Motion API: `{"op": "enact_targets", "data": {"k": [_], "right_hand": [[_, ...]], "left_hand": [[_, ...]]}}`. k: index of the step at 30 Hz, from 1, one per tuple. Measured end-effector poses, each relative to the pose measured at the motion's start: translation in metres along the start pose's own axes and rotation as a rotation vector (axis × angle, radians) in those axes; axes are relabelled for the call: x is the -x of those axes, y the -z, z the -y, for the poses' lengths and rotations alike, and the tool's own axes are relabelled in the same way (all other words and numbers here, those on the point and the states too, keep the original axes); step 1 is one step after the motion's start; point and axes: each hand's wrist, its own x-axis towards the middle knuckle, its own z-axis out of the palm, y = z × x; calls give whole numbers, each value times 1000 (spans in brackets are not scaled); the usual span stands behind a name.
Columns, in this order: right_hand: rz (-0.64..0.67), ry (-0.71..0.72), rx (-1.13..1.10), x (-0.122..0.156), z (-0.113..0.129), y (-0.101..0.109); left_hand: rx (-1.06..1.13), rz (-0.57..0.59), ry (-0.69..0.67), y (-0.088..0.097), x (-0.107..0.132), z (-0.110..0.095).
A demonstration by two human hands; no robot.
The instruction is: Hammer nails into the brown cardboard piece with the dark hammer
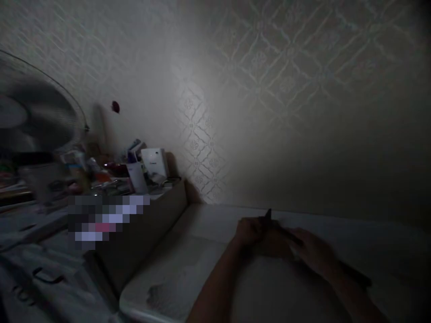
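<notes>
The room is dim and the picture is blurred. My left hand (249, 233) and my right hand (311, 253) meet over a pale rounded tabletop (188, 269). Between them lies a small dark thing (274, 224) with a pointed tip sticking up; both hands have their fingers curled round it. I cannot make out what it is. Both forearms reach in from the bottom edge.
A patterned wallpaper wall (269, 89) rises just behind the table. To the left stands a brown box or cabinet (148, 233) topped with clutter, including a white box (155, 163) and bottles. A fan (30, 116) blurs at far left.
</notes>
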Motion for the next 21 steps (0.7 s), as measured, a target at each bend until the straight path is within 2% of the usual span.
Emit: {"op": "enact_targets", "data": {"k": [5,13,21], "right_hand": [[-21,9,-8,0,3,1],[12,-22,16,0,12,8],[23,-13,56,0,9,6]], "left_hand": [[-58,-19,-56,0,0,1],[-58,-7,-46,0,-2,3],[-48,1,-40,1,-2,4]]}}
